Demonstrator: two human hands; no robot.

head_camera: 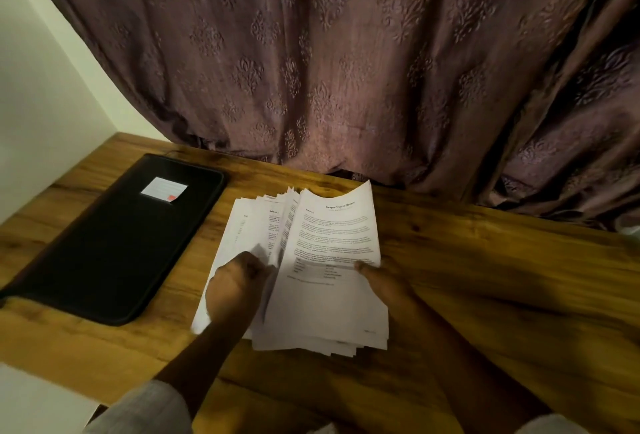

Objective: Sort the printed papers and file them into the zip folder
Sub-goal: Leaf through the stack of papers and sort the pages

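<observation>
Left hand (233,290), right hand (382,279) grip papers (329,226) (folder (114,243) beside).

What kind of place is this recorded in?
Probably a home study corner: a wood-grain tabletop against a patterned mauve fabric curtain and a plain pale wall, with a black zip folder beside a stack of printed white papers.

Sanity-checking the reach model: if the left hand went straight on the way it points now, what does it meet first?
The printed papers: the left hand grips their fanned sheets and points away, slightly right. Past them, probably bare table, then the curtain; depth is unclear.
</observation>
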